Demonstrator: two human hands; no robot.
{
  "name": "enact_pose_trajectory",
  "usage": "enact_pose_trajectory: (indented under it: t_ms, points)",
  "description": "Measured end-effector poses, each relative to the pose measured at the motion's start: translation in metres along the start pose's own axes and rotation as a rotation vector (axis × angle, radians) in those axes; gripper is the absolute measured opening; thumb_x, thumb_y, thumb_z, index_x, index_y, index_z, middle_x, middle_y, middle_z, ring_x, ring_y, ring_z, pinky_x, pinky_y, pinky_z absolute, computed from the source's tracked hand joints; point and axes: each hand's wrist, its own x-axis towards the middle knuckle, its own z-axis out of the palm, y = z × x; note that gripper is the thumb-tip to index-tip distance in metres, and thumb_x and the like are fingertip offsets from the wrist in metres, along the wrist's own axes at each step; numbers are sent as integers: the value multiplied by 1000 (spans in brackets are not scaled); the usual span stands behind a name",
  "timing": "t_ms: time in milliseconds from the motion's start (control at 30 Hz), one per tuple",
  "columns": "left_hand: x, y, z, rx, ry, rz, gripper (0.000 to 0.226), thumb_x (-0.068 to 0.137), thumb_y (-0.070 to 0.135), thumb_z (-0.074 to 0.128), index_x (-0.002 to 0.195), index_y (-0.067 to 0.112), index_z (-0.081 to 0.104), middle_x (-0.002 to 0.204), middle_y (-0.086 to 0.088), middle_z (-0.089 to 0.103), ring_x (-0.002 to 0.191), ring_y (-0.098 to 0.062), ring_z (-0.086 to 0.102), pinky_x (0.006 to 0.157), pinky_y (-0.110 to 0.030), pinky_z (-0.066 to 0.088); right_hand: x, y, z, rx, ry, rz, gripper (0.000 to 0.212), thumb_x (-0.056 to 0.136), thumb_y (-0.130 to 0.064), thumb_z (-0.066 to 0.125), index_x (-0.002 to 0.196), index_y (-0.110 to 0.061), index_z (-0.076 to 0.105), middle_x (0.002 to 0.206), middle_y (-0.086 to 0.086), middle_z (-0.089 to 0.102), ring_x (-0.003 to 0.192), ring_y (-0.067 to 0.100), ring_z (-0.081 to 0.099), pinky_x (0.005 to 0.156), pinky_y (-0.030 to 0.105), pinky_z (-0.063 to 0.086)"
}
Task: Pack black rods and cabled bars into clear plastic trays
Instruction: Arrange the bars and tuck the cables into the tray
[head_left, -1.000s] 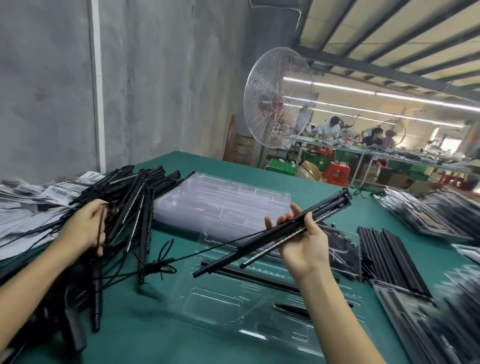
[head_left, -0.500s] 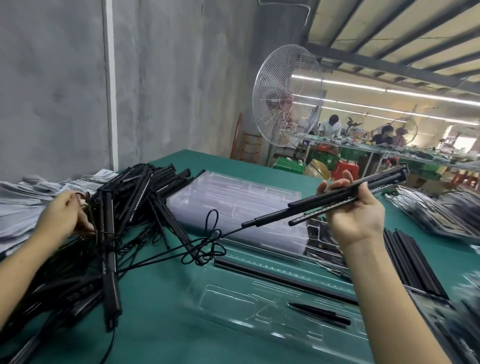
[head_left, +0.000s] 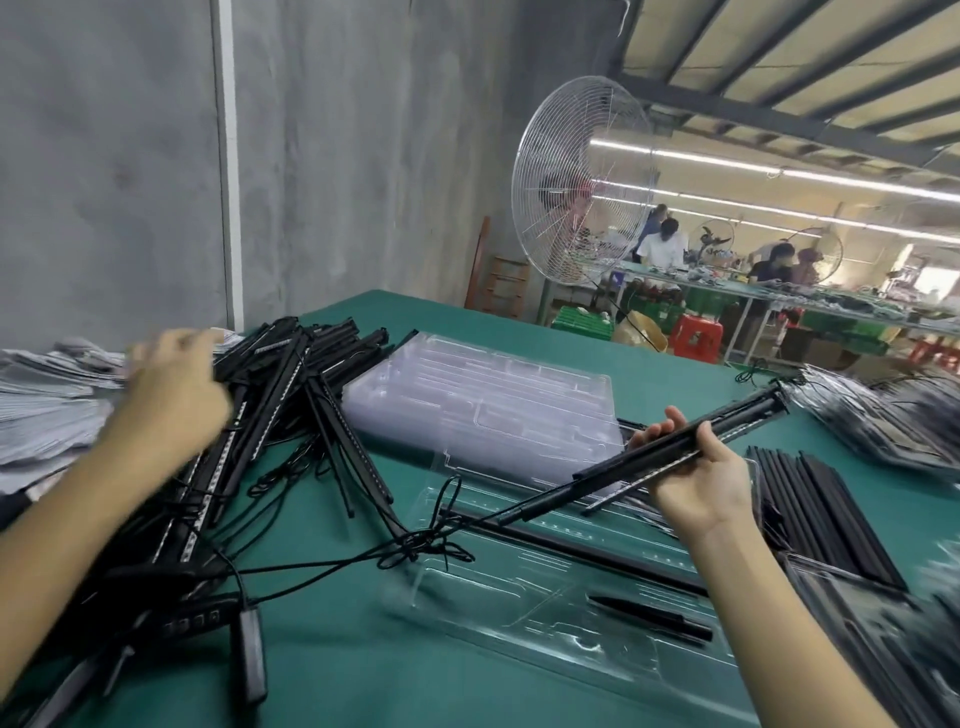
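Right hand lowered bars toward tray.

Bright, even light falls from fluorescent tubes on the ceiling right of the fan, washing out the hall behind it. Below the fan, soft glare lies on the clear trays; the right hand gripping cabled bars is sharp. Lower left of the fan, the left hand smears with motion blur.

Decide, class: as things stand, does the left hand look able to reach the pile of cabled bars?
Probably yes: the left hand hovers right over the pile, apparently empty though blurred, with nothing between them.
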Motion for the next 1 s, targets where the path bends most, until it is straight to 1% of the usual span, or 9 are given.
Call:
enact_pose_trajectory:
  t_ms: [33, 100, 167, 233, 367, 567, 833, 933, 1000]
  points:
    - [-16, 28, -10, -104, -70, 157, 37, 85, 4, 56, 118, 20, 60, 118, -13, 61, 113, -27, 51, 97, -44, 41, 0, 1, -1, 7, 2, 1, 33, 101, -29, 34, 96, -6, 56, 80, 5, 50, 72, 17, 50, 77, 35, 48]
    - [-51, 68, -18, -170, -459, 346, 13, 86, 48, 54, 96, 43, 60, 93, 18, 68, 85, 1, 62, 80, -29, 49, 0, 2, 0, 29, 5, 5, 32, 101, -29, 34, 95, -6, 56, 81, 5, 51, 74, 17, 51, 78, 35, 48]
    - [-78, 89, -13, 45, -801, 533, 41, 69, 80, 44, 93, 47, 52, 86, 26, 62, 76, 10, 57, 72, -20, 47, 0, 3, 1, 41, 8, 8, 32, 101, -28, 34, 96, -6, 56, 82, 5, 51, 75, 18, 51, 79, 34, 48]
    - [-91, 99, 5, 238, -792, 699, 42, 73, 77, 46, 92, 40, 43, 88, 19, 56, 79, 2, 53, 68, -22, 42, -1, 3, 1, 43, 8, 15, 32, 101, -29, 34, 95, -6, 56, 82, 5, 51, 75, 18, 51, 79, 34, 47]
    - [-89, 102, 25, 247, -759, 725, 22, 91, 46, 50, 83, 27, 41, 85, 11, 55, 79, -10, 54, 73, -32, 47, -6, 5, -1, 47, -2, 37, 33, 101, -30, 34, 93, -6, 56, 80, 5, 53, 73, 19, 52, 77, 34, 48]
    - [-74, 91, 18, -35, -848, 610, 23, 80, 47, 69, 71, 36, 51, 74, 16, 59, 67, 1, 52, 65, -19, 45, -12, 6, -5, 13, -7, 36, 33, 101, -30, 36, 92, -6, 57, 75, 3, 54, 70, 17, 53, 76, 33, 49]
    - [-77, 91, 27, -393, -544, 677, 20, 90, 28, 60, 77, 36, 49, 104, 21, 50, 87, -1, 55, 79, -12, 43, -37, 35, -10, -132, -17, 147, 29, 99, -28, 40, 92, -4, 56, 68, 4, 53, 65, 18, 52, 70, 34, 48]
    - [-82, 87, 40, -474, -538, 668, 21, 94, 22, 55, 76, 29, 47, 116, 29, 55, 109, 10, 52, 85, -4, 40, -55, 49, -9, -230, -70, 254, 29, 98, -26, 42, 90, -3, 57, 63, 5, 53, 58, 18, 53, 65, 33, 46]
    - [-81, 80, 46, -596, -614, 564, 19, 95, 20, 53, 77, 20, 48, 111, 23, 65, 104, 1, 61, 82, -12, 48, -70, 57, -9, -294, -109, 349, 27, 94, -25, 45, 89, -2, 58, 60, 6, 51, 53, 18, 52, 59, 33, 46]
